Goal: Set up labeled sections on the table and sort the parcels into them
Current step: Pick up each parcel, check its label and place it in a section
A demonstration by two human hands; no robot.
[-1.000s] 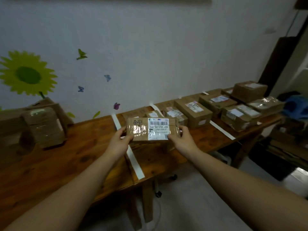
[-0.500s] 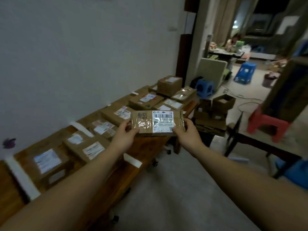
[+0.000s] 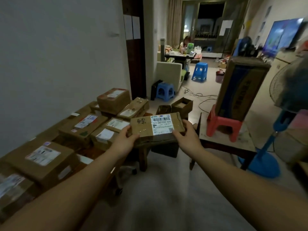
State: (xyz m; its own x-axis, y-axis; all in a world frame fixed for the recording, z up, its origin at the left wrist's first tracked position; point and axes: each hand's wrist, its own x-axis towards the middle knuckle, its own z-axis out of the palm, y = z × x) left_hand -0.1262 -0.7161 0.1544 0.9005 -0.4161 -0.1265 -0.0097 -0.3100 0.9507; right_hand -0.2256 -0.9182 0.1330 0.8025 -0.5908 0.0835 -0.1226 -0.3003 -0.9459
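Near parcels [image 3: 41, 159]: at the left, lying on the table [image 3: 90, 151], labels up.
Tape strips [image 3: 85, 160]: white, laid across the wood between parcel groups; sections marked out, any writing on them too small to tell.
Middle parcels [image 3: 83, 125]: grouped further along, touching one another.
Far pile [image 3: 113, 99]: at the table's far end, apparently stacked.
Left hand [image 3: 124, 139]: fingers curled round the left end of the held parcel.
Held parcel [image 3: 156, 124]: flat brown carton, barcode label up, in the air just right of the table, near the far groups; not yet set down.
Right hand [image 3: 186, 135]: gripping the right end, thumb on top.
Progress: judged well along. Sections taped, many parcels placed, this one still to place; any others waiting not in view.
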